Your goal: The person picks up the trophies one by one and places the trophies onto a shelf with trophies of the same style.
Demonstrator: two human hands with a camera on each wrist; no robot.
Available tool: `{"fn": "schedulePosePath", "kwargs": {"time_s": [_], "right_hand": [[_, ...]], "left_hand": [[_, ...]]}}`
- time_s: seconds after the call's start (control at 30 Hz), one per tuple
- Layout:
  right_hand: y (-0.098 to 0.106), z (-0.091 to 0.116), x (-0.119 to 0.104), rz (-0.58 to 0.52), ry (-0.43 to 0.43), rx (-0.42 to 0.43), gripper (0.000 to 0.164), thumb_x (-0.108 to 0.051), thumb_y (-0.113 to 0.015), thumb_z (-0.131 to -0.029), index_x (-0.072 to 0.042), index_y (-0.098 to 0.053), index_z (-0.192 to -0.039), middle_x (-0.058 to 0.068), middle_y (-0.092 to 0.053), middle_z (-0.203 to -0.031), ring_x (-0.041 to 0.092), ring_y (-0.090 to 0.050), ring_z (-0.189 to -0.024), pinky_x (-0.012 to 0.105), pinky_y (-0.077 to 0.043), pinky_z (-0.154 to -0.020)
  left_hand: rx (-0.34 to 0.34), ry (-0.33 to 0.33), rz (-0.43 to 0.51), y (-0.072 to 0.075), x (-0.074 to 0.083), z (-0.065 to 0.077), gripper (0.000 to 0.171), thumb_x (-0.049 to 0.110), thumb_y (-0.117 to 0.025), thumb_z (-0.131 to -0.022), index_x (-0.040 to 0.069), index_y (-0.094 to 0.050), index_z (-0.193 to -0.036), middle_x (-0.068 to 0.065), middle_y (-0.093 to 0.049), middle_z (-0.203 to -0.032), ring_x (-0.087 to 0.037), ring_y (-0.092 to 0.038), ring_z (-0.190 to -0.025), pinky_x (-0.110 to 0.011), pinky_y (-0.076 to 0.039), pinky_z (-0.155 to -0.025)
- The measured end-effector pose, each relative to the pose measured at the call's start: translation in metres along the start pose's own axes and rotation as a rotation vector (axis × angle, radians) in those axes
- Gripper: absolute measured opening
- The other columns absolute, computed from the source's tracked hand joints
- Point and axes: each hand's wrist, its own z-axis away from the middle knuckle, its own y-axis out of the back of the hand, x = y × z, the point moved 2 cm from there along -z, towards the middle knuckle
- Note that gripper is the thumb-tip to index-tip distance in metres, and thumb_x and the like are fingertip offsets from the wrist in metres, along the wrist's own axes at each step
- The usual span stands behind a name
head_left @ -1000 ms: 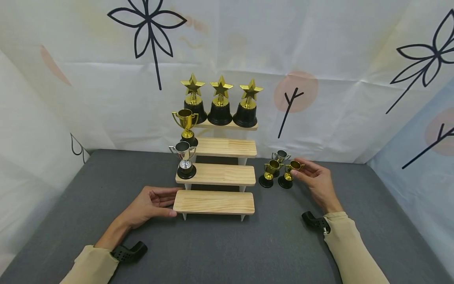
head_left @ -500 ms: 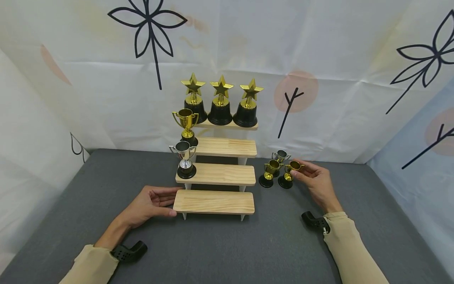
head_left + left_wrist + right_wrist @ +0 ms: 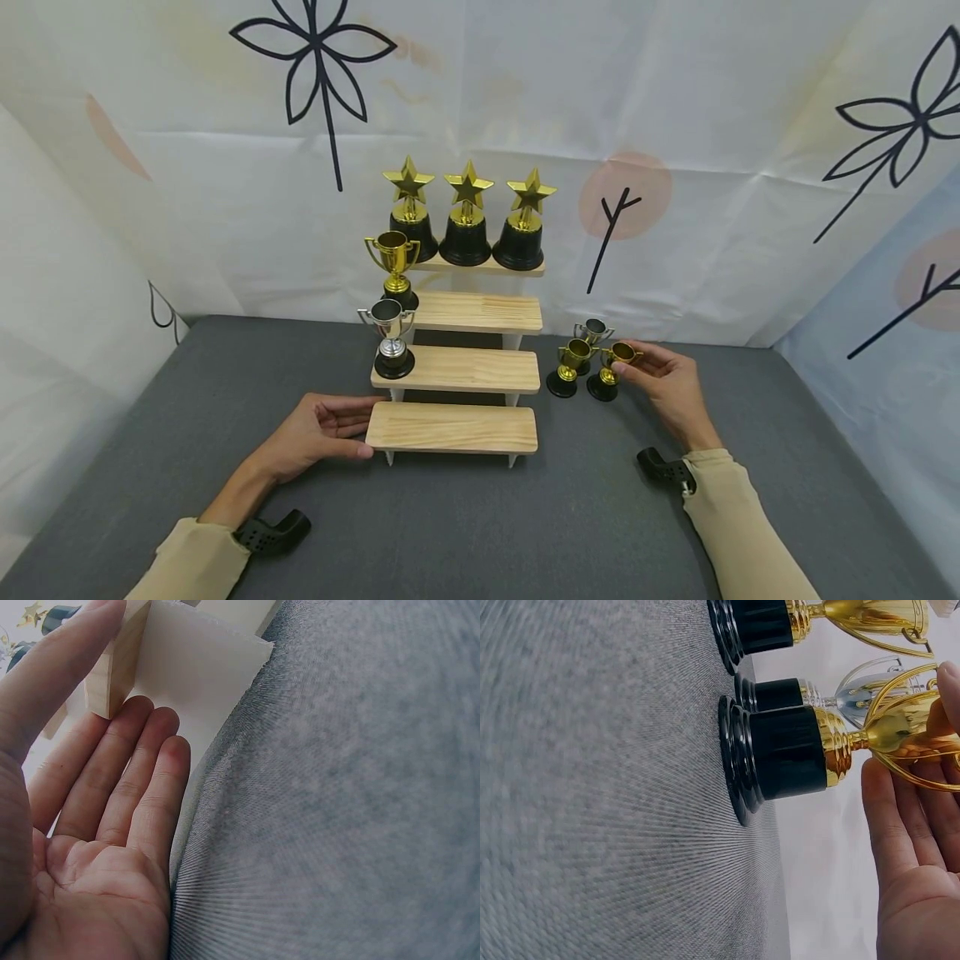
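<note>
Grey table [image 3: 480, 533]: right hand [image 3: 667, 390] around gold cup [image 3: 802, 754], 2 cups [image 3: 567, 372] adjacent, left hand [image 3: 315, 433] around shelf [image 3: 452, 427]

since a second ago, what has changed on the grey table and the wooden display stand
Nothing visibly moved, and nothing was newly taken hold of or let go. The right hand keeps its grip on the rightmost gold trophy cup, and the left hand stays at the left end of the lowest wooden shelf. The other trophies stand as before.
</note>
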Motion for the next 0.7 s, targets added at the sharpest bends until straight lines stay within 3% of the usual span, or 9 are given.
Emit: {"fn": "schedulePosePath", "kwargs": {"time_s": [0.33,0.7], "right_hand": [[0.001,0.001,-0.003,-0.03,0.016,0.033,0.045,0.0,-0.077,-0.09,0.015,-0.061,-0.129,-0.011,-0.072,-0.106,0.004,-0.07,-0.098,0.019,-0.061,-0.077],[0.009,0.002,-0.015,-0.066,0.043,0.065,0.045,0.0,-0.077,-0.089,0.012,-0.062,-0.13,-0.01,-0.073,-0.106,0.003,-0.07,-0.1,0.017,-0.059,-0.082]], "left_hand": [[-0.001,0.001,-0.012,0.0,0.0,0.0,0.072,-0.01,-0.08,-0.079,-0.023,-0.043,-0.14,-0.024,-0.06,-0.137,-0.019,-0.064,-0.12,-0.035,-0.054,-0.099],[0.0,-0.001,-0.015,0.001,0.0,0.0,0.072,-0.01,-0.08,-0.079,-0.022,-0.043,-0.139,-0.026,-0.058,-0.137,-0.019,-0.063,-0.121,-0.035,-0.054,-0.1]]}}
